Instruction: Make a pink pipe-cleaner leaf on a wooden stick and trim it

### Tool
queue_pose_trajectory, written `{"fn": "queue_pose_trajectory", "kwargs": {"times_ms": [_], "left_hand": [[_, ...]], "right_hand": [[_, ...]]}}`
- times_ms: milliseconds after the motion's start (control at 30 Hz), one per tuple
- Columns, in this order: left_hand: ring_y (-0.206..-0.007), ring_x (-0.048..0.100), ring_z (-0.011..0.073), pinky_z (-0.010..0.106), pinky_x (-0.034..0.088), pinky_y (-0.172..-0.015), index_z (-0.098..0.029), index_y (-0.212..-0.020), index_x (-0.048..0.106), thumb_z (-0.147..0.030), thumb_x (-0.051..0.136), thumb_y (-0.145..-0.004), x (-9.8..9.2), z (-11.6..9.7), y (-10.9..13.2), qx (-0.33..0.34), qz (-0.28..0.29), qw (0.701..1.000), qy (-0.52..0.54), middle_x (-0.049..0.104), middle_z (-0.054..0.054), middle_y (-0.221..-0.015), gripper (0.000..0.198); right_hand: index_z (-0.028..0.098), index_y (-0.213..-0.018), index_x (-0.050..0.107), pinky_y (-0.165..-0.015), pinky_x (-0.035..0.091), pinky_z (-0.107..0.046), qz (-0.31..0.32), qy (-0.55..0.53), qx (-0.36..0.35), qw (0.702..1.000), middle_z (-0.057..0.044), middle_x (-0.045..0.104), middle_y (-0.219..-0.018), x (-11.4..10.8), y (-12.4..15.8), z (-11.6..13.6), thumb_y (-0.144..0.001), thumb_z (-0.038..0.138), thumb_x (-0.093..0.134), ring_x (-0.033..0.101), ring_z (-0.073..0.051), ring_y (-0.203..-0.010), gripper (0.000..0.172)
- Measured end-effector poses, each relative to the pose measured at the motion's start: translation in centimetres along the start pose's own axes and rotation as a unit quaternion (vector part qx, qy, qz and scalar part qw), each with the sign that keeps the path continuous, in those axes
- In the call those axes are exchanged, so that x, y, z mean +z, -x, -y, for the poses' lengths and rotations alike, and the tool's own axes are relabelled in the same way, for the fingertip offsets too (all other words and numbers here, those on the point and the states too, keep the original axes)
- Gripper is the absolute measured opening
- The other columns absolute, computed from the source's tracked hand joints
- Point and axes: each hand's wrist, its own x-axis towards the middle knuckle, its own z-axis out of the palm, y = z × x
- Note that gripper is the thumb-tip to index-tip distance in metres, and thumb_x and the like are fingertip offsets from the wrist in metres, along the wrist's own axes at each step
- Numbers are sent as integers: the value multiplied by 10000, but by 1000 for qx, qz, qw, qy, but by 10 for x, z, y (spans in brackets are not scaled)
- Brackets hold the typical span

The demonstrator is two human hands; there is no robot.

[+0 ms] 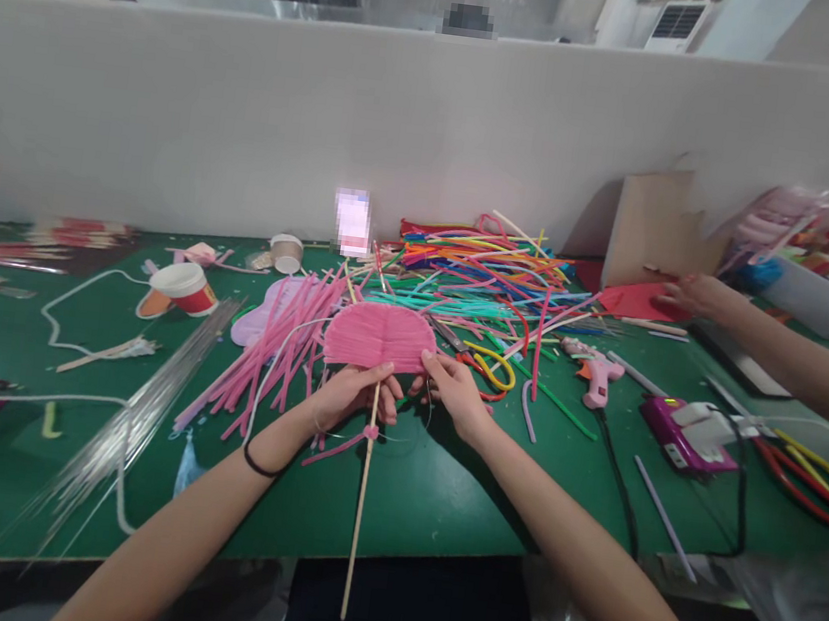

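A pink fan-shaped piece [381,335] made of pipe cleaners is held up over the table between both hands. Its thin wooden stick [358,515] hangs down toward my lap, with a small pink knot and a loose pink pipe cleaner [333,450] partway along. My left hand [359,394] pinches the lower edge of the fan where the stick meets it. At the lower right corner of the fan, my right hand [454,391] is closed on the edge. Thin wire ends stick out near both hands.
Pink pipe cleaners [281,345] and a multicoloured heap [480,268] lie behind the fan. Scissors [487,365], a pink glue gun [598,371] and a purple power strip [686,440] are on the right. Wires [147,399] and a paper cup [187,288] lie left. Another person's hand [695,295] touches red paper.
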Motion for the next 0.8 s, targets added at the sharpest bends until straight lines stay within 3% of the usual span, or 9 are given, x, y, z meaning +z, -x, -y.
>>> {"fn": "queue_pose_trajectory", "kwargs": {"times_ms": [167,367,800], "left_hand": [[-498,652,192,277,488,-530,-90,-729,687,-627,554,-809,4,-2,2,11,-29,1000,-4,665,85,-529,559],[-480,642,189,278,479,-543,-85,-703,690,-595,548,-824,3,-1,0,22,-55,998,-18,658,92,-503,544],[-463,634,182,275,483,-541,-92,-668,686,-554,548,-835,2,0,-2,43,-38,998,-9,641,81,-466,510]], "right_hand": [[186,-705,612,-481,447,-207,5,6,-20,1000,-11,626,-596,-1,-1,-4,-755,653,601,587,-122,-541,470],[182,-715,617,-472,414,-198,14,24,-27,999,-5,629,-590,-1,0,-3,-773,648,584,574,-106,-522,471],[169,-727,611,-474,420,-195,26,32,-21,999,-6,625,-592,0,-2,-5,-776,648,581,568,-100,-511,483]]}}
